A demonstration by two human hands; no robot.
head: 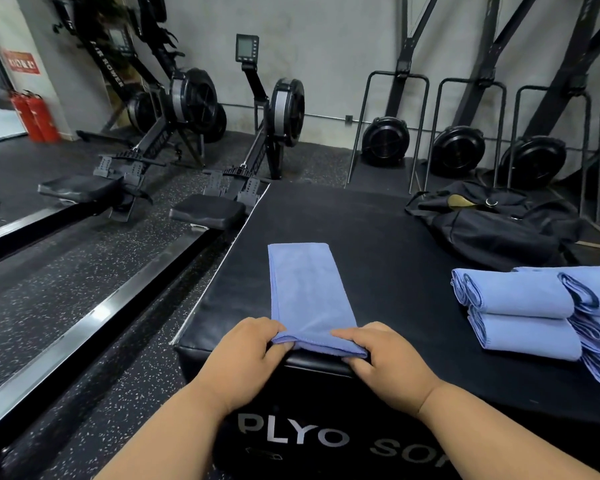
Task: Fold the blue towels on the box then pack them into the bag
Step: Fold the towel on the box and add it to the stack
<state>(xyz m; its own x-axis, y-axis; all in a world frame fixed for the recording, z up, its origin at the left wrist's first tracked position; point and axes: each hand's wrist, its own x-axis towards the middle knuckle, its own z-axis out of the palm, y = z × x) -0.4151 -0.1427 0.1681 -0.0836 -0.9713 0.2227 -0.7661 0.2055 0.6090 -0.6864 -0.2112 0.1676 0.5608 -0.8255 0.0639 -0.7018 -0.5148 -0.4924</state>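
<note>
Blue towel [309, 292], folded into a narrow strip, lies on the black box [388, 244] with its long axis running 6 to 12 o'clock.

Near end sits at the box's front edge, where the left hand [246, 355] pinches the left corner and the right hand [385, 362] pinches the right corner, fingers curled over the hem. At 3 o'clock lies a stack of folded towels [527, 313]; at 1 o'clock lies the black bag [492, 226]. Rowing machines [194, 140] stand at 10 to 11 o'clock, off the box.
</note>
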